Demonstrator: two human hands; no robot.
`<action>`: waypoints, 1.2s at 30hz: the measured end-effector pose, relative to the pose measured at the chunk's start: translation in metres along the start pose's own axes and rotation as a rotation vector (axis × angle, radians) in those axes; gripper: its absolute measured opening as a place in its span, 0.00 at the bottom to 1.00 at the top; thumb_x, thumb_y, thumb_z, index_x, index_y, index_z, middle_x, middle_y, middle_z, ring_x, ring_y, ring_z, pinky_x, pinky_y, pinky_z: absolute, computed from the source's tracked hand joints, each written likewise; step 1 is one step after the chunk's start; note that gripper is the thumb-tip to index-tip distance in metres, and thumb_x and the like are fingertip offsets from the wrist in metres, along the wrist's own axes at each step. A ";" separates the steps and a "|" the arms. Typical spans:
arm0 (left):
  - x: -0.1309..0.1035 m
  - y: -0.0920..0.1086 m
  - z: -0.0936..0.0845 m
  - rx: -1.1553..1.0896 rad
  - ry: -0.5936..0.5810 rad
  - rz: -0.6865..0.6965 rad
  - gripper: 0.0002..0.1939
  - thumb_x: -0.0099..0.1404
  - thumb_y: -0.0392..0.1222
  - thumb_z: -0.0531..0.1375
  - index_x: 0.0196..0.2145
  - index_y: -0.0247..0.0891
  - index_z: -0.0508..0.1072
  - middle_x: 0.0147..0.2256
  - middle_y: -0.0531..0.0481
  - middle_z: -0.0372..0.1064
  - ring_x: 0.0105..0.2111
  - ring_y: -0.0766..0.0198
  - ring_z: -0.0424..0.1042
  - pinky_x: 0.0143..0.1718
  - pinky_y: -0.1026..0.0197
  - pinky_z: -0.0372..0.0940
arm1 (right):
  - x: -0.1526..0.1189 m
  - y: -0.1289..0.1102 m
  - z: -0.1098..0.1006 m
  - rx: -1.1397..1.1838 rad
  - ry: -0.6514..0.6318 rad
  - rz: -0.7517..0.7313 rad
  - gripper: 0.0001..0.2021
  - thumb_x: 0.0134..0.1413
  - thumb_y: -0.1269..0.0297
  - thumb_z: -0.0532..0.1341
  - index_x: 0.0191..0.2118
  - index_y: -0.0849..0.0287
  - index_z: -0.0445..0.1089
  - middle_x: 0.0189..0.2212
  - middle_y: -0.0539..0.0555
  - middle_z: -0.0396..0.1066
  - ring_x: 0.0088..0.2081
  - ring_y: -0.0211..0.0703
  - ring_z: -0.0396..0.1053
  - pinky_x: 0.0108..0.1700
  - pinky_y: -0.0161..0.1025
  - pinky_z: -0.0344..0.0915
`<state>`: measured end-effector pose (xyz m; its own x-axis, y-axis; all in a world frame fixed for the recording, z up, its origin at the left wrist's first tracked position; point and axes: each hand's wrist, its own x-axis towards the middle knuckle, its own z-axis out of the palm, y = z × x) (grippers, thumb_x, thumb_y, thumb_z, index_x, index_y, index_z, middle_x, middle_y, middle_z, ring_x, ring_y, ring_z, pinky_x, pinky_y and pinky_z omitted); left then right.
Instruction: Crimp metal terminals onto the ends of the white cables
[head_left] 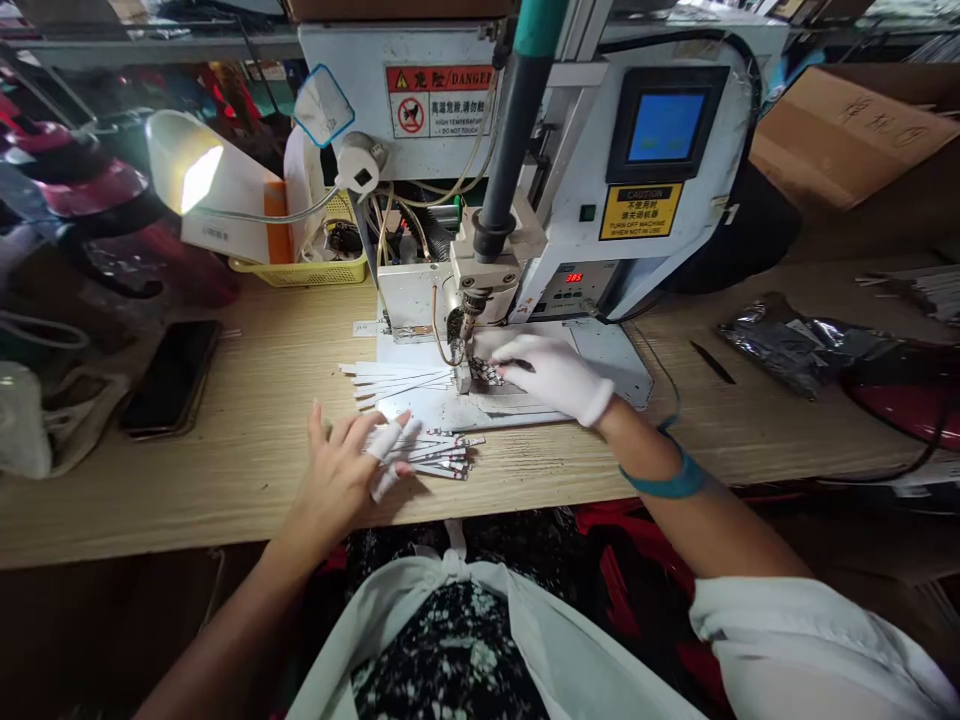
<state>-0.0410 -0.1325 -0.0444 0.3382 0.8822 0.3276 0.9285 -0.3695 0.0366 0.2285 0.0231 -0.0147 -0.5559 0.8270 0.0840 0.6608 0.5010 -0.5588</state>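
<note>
My left hand (341, 475), with white covers on some fingers, rests with its fingers spread at the left end of a loose bundle of thin white strips (442, 455) by the table's front edge. My right hand (559, 378), in a white glove with bare fingertips, is closed beside the machine's working head (466, 325). A small dark thing shows at its fingers, too little to name. Just left of those fingertips lie strip ends with dark marks (486, 372). More white strips (397, 380) fan out left of the head on the machine's pale base plate (611, 355).
A lit lamp (199, 180) and yellow basket (300, 272) stand at the back left, a phone (171, 378) nearer. The machine's screen (666, 127) glows blue. To the right lie a dark pointed tool (712, 362), a silvery plastic bag (799, 345) and a cardboard box (847, 130).
</note>
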 end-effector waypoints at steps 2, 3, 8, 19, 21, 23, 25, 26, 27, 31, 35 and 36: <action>0.018 -0.010 -0.002 -0.030 0.012 -0.019 0.18 0.69 0.44 0.54 0.53 0.40 0.73 0.44 0.39 0.72 0.43 0.50 0.69 0.54 0.36 0.58 | 0.024 -0.001 0.005 -0.048 -0.038 0.021 0.10 0.54 0.72 0.60 0.39 0.59 0.79 0.41 0.54 0.78 0.43 0.46 0.73 0.45 0.40 0.66; 0.031 -0.015 -0.002 -0.063 -0.017 -0.024 0.15 0.69 0.42 0.54 0.49 0.39 0.75 0.43 0.40 0.73 0.43 0.50 0.68 0.50 0.42 0.63 | 0.033 -0.001 0.009 -0.069 -0.056 0.046 0.10 0.53 0.71 0.61 0.38 0.59 0.79 0.39 0.54 0.79 0.42 0.46 0.73 0.43 0.39 0.66; 0.098 -0.019 0.013 -0.341 -0.213 -0.114 0.09 0.63 0.39 0.57 0.35 0.36 0.78 0.36 0.42 0.73 0.36 0.56 0.70 0.38 0.57 0.66 | 0.053 -0.002 0.021 0.006 -0.036 0.091 0.05 0.45 0.72 0.64 0.31 0.62 0.76 0.30 0.52 0.77 0.33 0.41 0.71 0.36 0.35 0.62; 0.129 -0.015 0.021 -0.491 -0.378 -0.218 0.10 0.54 0.28 0.55 0.28 0.35 0.75 0.32 0.46 0.75 0.33 0.58 0.73 0.36 0.61 0.65 | 0.034 0.004 0.016 1.119 -0.088 0.308 0.12 0.33 0.68 0.69 0.27 0.65 0.69 0.21 0.49 0.69 0.20 0.32 0.65 0.20 0.32 0.64; 0.131 -0.018 0.019 -0.498 -0.380 -0.222 0.10 0.54 0.29 0.54 0.28 0.36 0.74 0.32 0.46 0.74 0.33 0.58 0.72 0.35 0.61 0.65 | 0.032 0.002 0.016 1.176 -0.095 0.330 0.14 0.32 0.67 0.71 0.27 0.65 0.69 0.21 0.50 0.69 0.20 0.33 0.66 0.19 0.31 0.65; 0.133 -0.021 0.015 -0.526 -0.377 -0.232 0.08 0.57 0.33 0.55 0.27 0.36 0.73 0.30 0.46 0.73 0.31 0.59 0.71 0.33 0.61 0.64 | 0.030 -0.002 0.018 1.198 -0.111 0.337 0.15 0.32 0.66 0.73 0.28 0.65 0.69 0.22 0.50 0.70 0.20 0.33 0.68 0.20 0.32 0.67; 0.134 -0.024 0.011 -0.594 -0.355 -0.220 0.09 0.59 0.40 0.56 0.26 0.36 0.72 0.29 0.46 0.72 0.29 0.60 0.69 0.31 0.61 0.63 | 0.028 -0.005 0.019 1.182 -0.126 0.325 0.15 0.32 0.66 0.73 0.28 0.64 0.69 0.22 0.50 0.70 0.20 0.33 0.68 0.20 0.31 0.68; 0.135 -0.025 0.009 -0.647 -0.355 -0.215 0.11 0.60 0.45 0.57 0.25 0.36 0.72 0.28 0.47 0.72 0.28 0.61 0.68 0.31 0.61 0.62 | 0.028 -0.006 0.020 1.168 -0.142 0.316 0.15 0.34 0.67 0.73 0.28 0.64 0.69 0.21 0.50 0.70 0.20 0.33 0.68 0.20 0.30 0.67; 0.135 -0.025 0.007 -0.712 -0.370 -0.215 0.14 0.60 0.49 0.57 0.25 0.36 0.72 0.28 0.47 0.71 0.28 0.61 0.67 0.30 0.62 0.61 | 0.027 -0.007 0.021 1.154 -0.164 0.307 0.14 0.35 0.67 0.73 0.28 0.65 0.69 0.20 0.49 0.70 0.20 0.33 0.67 0.20 0.30 0.67; 0.136 -0.024 0.005 -0.948 -0.467 -0.287 0.20 0.56 0.58 0.60 0.26 0.36 0.72 0.26 0.50 0.70 0.27 0.62 0.65 0.29 0.62 0.59 | 0.030 -0.007 0.023 1.134 -0.220 0.294 0.10 0.40 0.70 0.69 0.30 0.63 0.68 0.18 0.47 0.69 0.18 0.31 0.65 0.19 0.28 0.65; 0.135 -0.021 0.008 -1.036 -0.455 -0.334 0.21 0.53 0.59 0.62 0.24 0.36 0.72 0.25 0.51 0.70 0.27 0.62 0.66 0.30 0.62 0.60 | 0.033 -0.010 0.023 1.152 -0.227 0.339 0.07 0.43 0.74 0.66 0.30 0.62 0.67 0.18 0.47 0.67 0.16 0.31 0.63 0.14 0.26 0.59; 0.136 -0.020 0.009 -1.047 -0.446 -0.339 0.20 0.53 0.59 0.62 0.24 0.35 0.73 0.25 0.50 0.70 0.28 0.62 0.67 0.30 0.62 0.61 | 0.033 -0.011 0.023 1.151 -0.226 0.358 0.07 0.44 0.74 0.65 0.29 0.62 0.66 0.17 0.47 0.67 0.16 0.31 0.63 0.13 0.26 0.57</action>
<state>-0.0127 -0.0027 -0.0096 0.3154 0.9282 -0.1974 0.4737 0.0262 0.8803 0.1916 0.0389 -0.0244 -0.5848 0.7517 -0.3047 0.0267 -0.3576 -0.9335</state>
